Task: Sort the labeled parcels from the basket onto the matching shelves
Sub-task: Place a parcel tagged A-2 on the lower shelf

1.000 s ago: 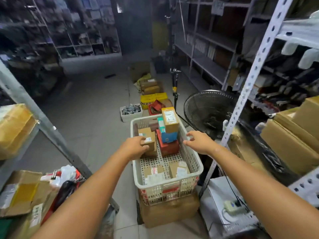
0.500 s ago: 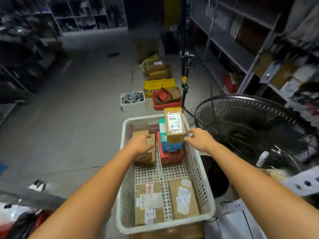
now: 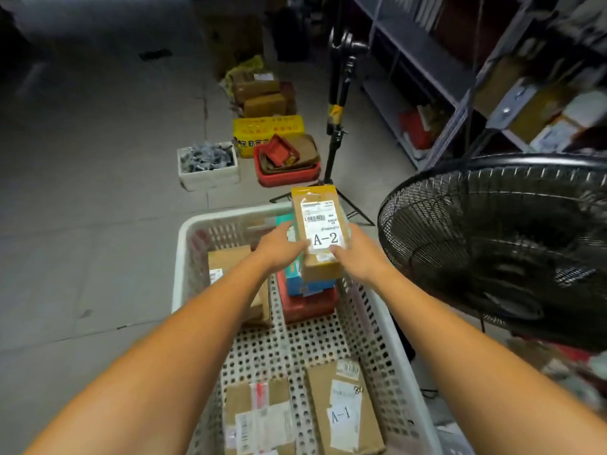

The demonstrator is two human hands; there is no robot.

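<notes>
Both hands have left the brown parcel and the basket rim and now close on the A-2 parcel.
At centre frame the left hand and right hand grasp the A-2 parcel from either side, thumbs on its label. It stands over a blue box stacked on a red box at the white basket's far end. The brown parcel sits left of the stack. An A-1 parcel and a taped parcel lie flat at the lower edge. A black fan fills the right and shelves the upper right.
</notes>
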